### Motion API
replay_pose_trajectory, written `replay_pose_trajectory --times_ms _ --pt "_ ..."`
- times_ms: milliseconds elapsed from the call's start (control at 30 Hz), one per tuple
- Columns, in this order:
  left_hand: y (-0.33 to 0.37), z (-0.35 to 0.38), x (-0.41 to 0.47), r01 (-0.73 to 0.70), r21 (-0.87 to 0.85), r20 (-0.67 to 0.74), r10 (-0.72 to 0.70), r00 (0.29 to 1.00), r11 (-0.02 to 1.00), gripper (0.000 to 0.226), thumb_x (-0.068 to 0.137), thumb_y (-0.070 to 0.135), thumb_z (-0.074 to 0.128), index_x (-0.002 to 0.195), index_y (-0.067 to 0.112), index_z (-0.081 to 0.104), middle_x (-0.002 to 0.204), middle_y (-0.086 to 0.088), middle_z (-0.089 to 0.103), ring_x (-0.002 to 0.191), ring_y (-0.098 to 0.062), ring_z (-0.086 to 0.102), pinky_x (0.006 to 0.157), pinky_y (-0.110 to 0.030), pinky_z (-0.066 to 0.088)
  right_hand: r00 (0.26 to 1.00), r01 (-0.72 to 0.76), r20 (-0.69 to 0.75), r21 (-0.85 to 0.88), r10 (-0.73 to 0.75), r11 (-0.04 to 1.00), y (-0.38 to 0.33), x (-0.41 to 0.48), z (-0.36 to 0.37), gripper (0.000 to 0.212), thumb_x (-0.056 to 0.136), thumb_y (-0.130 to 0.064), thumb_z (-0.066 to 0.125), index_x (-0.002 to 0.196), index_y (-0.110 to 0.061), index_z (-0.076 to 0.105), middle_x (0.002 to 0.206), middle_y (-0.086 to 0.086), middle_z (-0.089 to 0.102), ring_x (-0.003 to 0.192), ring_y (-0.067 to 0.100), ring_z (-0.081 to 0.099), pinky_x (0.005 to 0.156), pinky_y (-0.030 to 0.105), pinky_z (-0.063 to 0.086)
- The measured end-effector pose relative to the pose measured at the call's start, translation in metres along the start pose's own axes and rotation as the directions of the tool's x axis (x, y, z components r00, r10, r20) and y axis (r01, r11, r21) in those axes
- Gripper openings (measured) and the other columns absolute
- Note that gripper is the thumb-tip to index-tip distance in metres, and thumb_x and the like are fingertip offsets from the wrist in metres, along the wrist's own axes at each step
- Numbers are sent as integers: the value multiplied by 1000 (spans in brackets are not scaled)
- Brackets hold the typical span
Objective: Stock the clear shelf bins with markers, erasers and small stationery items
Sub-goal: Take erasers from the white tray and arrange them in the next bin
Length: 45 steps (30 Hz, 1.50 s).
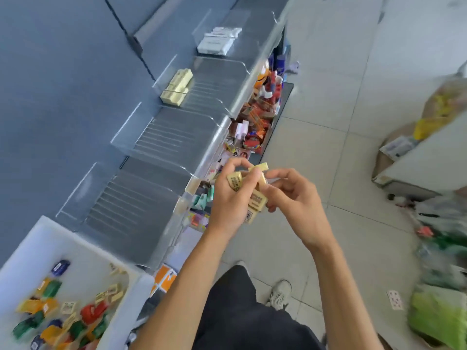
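The small cream erasers (255, 198) are in the air just in front of the shelf's front edge, not yet in any bin. The left hand (227, 205) curls around a loose bundle of them, and the right hand (295, 200) pinches one piece at the top of the bundle.

I judge the bundle to be the weak point. Several pieces stick out at different angles, so pulling one may loosen the others. They would then drop to the floor (316, 152) or into the mixed goods (255, 127) on the lower shelf (hard to find again there).

The matching stack (177, 89) lies at the back of a clear bin (212, 82) further along the shelf, well apart from the hands. A long reach with a full hand could also spill.

I cannot count the erasers in the left hand, because fingers cover them. The print on the wrappers is too blurred to read. The white tray (38, 238) at the near end is cut off by the frame.
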<state>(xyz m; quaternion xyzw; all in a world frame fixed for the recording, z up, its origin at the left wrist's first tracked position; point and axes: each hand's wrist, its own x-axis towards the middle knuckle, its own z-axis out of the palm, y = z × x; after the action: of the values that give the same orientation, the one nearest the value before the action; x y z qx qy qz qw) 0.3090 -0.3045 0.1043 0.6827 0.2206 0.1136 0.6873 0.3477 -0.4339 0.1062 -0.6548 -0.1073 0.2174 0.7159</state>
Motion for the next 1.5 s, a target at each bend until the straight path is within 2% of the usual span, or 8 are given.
replay_pose_trajectory --times_ms 233,400,500,700,867,1133,1367,1500 --pt "-9 63 85 47 4 95 -47 994 999 22 89 31 63 98 13 54 88 -24 66 65 -28 60 54 -51 51 992 -52 -117 -20 49 998 7 73 -58 11 90 -6 67 98 -12 63 65 -2 63 59 13 57 58 22 49" --pt "-8 91 178 32 -82 52 -28 998 996 21 94 19 66 101 3 54 84 -21 65 65 -23 60 52 -43 52 993 -67 -108 -162 50 985 -6 171 -86 16 84 -16 66 100 -15 65 65 -3 62 59 12 56 59 26 49" --pt "8 99 230 60 -160 39 -54 998 985 25 89 27 70 99 8 56 83 -17 68 66 -21 61 55 -32 50 994 -45 -104 -208 23 977 -26 224 -94 14 84 -22 64 96 -15 66 70 -1 64 61 13 58 60 30 50" --pt "29 124 327 73 -216 -1 -75 997 974 24 83 32 73 93 19 56 97 -16 73 72 -15 67 59 -31 52 987 47 -132 -288 -89 956 -47 325 -115 8 96 -17 62 90 -13 65 76 0 67 65 17 62 64 36 54" --pt "32 154 403 123 -169 -106 -142 984 978 13 91 20 70 92 16 57 76 2 71 64 -13 66 54 -27 50 998 43 -39 -256 -55 966 -44 403 -144 6 92 -15 67 97 -16 67 81 -4 70 72 16 65 69 33 54" --pt "57 209 515 169 -63 -199 -178 964 984 12 87 34 72 86 36 61 85 -7 73 67 -22 68 57 -39 55 997 -5 79 -158 18 987 -57 543 -207 5 95 -12 63 94 -14 67 76 -6 69 67 12 65 64 25 52" --pt "81 223 596 118 -194 -383 -186 905 974 13 91 16 68 94 21 56 71 -3 72 58 -16 67 51 -27 53 968 -31 239 -184 75 983 -81 655 -208 10 92 -20 60 91 -12 66 79 11 73 74 30 70 69 49 58" --pt "76 199 629 121 -271 -462 -239 854 955 12 92 16 67 96 18 56 68 -3 71 54 -17 67 46 -27 52 939 -46 330 -172 102 984 -80 701 -179 6 95 -7 60 96 -12 64 78 5 72 67 23 69 62 36 57"
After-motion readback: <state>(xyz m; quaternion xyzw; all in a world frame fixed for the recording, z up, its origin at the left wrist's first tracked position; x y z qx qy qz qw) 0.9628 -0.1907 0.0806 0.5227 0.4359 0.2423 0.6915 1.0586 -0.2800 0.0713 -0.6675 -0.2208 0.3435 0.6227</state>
